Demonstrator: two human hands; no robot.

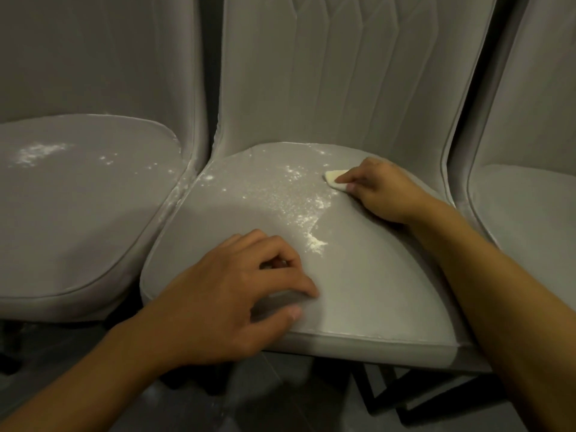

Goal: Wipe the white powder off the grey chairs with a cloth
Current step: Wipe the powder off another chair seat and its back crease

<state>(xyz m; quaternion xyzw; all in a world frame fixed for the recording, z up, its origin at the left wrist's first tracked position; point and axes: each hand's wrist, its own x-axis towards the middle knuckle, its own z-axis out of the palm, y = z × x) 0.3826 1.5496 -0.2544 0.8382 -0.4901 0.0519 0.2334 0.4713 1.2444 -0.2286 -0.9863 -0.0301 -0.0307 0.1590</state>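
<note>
While the right hand is holding a small pale cloth down on the seat of the middle chair, near the back right corner of that seat, its fingers are curling over the cloth and pinching it, so only the left end of the cloth is showing. White powder is lying just to the left of the cloth, spreading in a scattered band from the back edge of the seat toward its middle, with a thicker spot at the near end.

The left hand is resting on the same seat close to the front edge. Its fingers are loosely bent and a little spread, the tips are touching the grey cover and they are holding nothing.

On the left chair more powder is lying toward the back of the seat, and some is sitting along the gap between the two seats. The right chair is standing just beside the middle one – only part of it is showing.
</note>
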